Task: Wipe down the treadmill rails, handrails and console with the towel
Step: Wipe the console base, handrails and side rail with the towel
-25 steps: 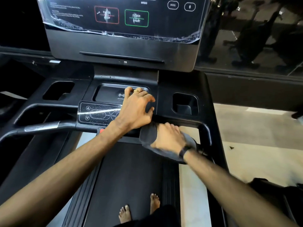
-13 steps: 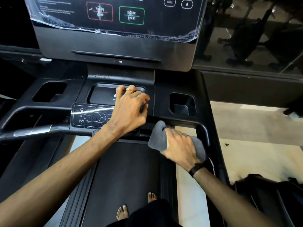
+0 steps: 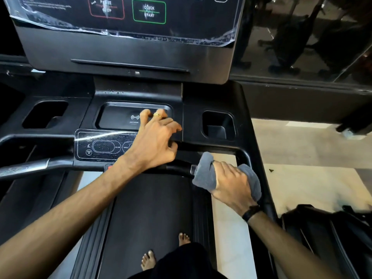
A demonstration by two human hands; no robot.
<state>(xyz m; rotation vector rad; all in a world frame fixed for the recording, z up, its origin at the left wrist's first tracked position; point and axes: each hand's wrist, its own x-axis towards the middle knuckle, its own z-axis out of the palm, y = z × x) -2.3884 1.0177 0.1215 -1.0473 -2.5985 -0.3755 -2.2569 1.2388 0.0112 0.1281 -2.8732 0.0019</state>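
Head view: the right hand (image 3: 231, 183) is curled round a grey towel (image 3: 205, 174), clamping it over the front handrail (image 3: 177, 168) of the treadmill near its right end, where the bar bends toward the right rail (image 3: 261, 178). Towel folds stick out on both sides of the fist. A black band (image 3: 250, 213) sits on that wrist.

The left hand (image 3: 155, 139) rests on the console (image 3: 124, 53) shelf, fingers bent and spread, holding nothing; its fingertips reach the right edge of the charging tray (image 3: 118, 117), and the palm covers the right end of the button panel (image 3: 102, 144). A gold ring (image 3: 157, 115) shows on one finger.

Cup holders (image 3: 218, 125) flank the tray. The screen above shows a green Quick Start box (image 3: 149, 11). Bare feet (image 3: 149, 258) stand on the belt (image 3: 151, 208).
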